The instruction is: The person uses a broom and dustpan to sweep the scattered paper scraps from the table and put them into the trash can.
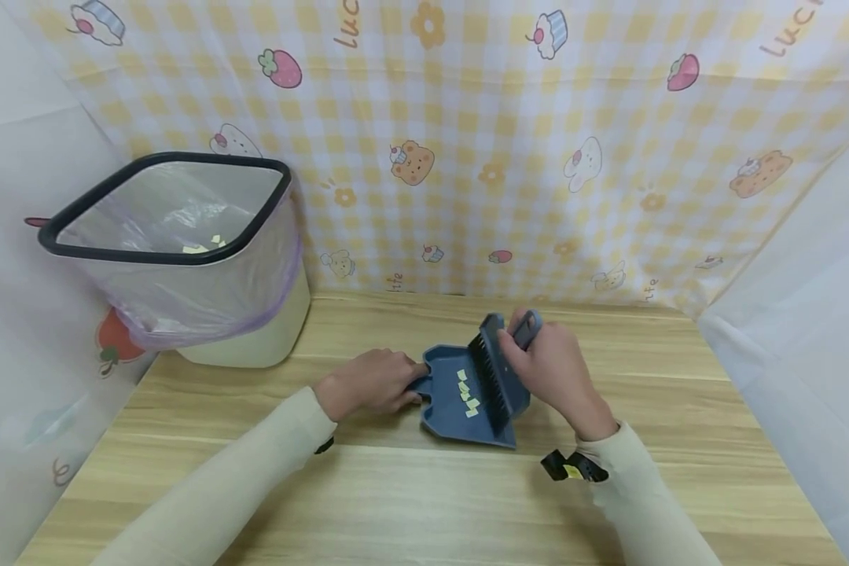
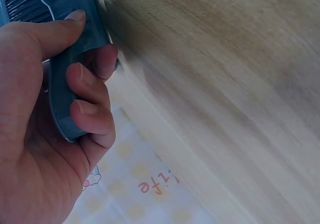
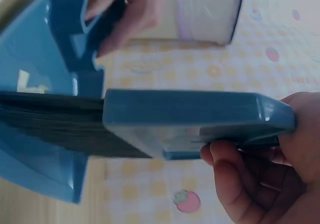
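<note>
A blue dustpan (image 1: 446, 420) lies on the wooden table, with several small pale yellow paper pieces (image 1: 464, 391) inside it. My left hand (image 1: 371, 383) grips the dustpan's short handle from the left, its fingers curled round it in the left wrist view. My right hand (image 1: 555, 365) holds a blue hand brush (image 1: 511, 381) by its handle. The brush stands tilted over the pan's open right side, and its dark bristles (image 3: 55, 121) reach down into the pan beside the paper pieces. Part of the brush handle is hidden by the right hand.
A cream bin (image 1: 255, 350) with a black rim (image 1: 285, 181) and a plastic liner stands at the back left; pale pieces (image 1: 201, 245) lie inside. Behind the wooden table (image 1: 410, 503) hangs a yellow checked curtain (image 1: 467, 157). White sheeting (image 1: 814, 314) rises at the right.
</note>
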A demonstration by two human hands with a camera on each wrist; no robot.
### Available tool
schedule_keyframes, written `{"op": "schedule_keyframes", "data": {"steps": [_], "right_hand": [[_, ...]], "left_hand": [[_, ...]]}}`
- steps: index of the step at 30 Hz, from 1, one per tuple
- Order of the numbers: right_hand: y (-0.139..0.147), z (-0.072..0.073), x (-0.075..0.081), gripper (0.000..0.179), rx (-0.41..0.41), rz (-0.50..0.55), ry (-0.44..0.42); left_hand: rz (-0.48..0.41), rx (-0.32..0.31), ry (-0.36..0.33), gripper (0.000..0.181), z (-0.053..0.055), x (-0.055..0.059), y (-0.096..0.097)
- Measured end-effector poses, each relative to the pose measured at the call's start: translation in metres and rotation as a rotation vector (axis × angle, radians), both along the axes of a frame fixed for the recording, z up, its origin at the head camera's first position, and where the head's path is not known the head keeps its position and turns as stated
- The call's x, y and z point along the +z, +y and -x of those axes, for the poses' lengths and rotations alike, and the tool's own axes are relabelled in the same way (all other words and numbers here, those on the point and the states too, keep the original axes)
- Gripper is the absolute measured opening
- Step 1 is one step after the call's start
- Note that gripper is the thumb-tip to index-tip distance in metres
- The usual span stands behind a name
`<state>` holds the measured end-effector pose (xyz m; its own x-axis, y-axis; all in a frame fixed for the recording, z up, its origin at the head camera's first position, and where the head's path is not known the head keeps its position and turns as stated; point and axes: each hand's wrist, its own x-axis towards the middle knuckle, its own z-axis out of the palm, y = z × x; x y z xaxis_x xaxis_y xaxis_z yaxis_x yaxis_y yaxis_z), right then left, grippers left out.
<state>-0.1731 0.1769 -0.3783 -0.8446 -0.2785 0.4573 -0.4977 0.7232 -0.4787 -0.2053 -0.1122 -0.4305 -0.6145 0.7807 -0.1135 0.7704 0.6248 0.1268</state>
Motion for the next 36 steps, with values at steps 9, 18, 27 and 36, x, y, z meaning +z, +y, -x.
{"op": "schedule_keyframes", "data": {"steps": [9, 18, 27, 36], "right_hand": [[0.028, -0.007, 0.007, 0.019, -0.142, -0.076, -0.047], [0.043, -0.01, -0.003, 0.029, -0.183, -0.099, -0.093], [0.045, -0.013, -0.008, 0.025, -0.188, -0.099, -0.092], [0.042, -0.016, -0.005, 0.038, -0.184, -0.143, -0.112]], "left_hand": [[0.02, 0.022, 0.004, 0.031, -0.001, 0.001, -0.003], [0.025, 0.042, -0.01, 0.035, -0.004, -0.004, -0.005], [0.024, 0.081, -0.051, 0.038, -0.008, -0.011, -0.006], [-0.031, 0.095, -0.084, 0.044, -0.007, -0.009, -0.01]]}}
